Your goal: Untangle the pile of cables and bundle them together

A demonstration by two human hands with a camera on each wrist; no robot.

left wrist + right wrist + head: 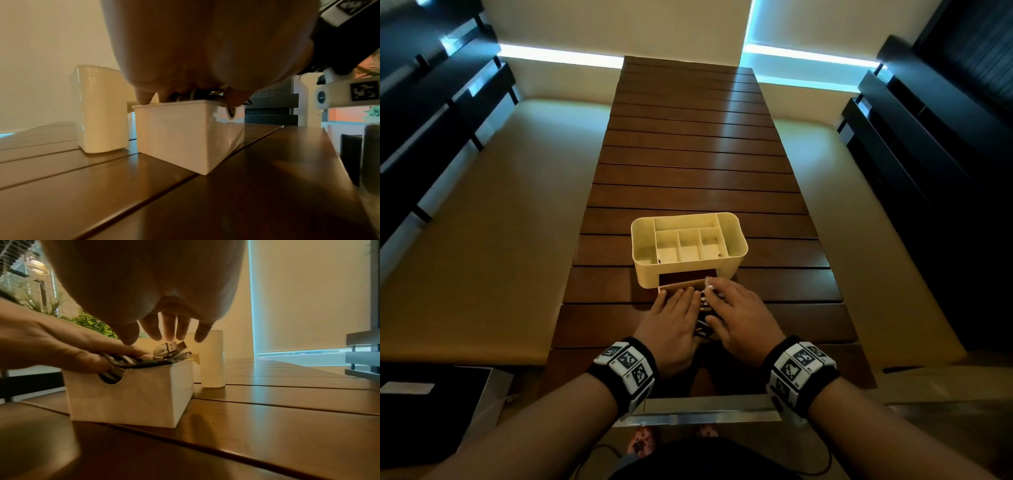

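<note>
The cables (164, 352) lie heaped in the small white drawer (131, 395), pulled out on the table (688, 154) in front of the compartment organizer (688, 240). They sit directly beneath my grip. My left hand (671, 318) rests flat on the pile, fingers straight; my right hand (739, 315) hovers just above the connectors, fingers (170, 331) spread, holding nothing. The left hand is nearer, already touching. The drawer's long axis runs away from me. My palms hide most of the tangle, so neither cable count nor knotting can be made out.
</note>
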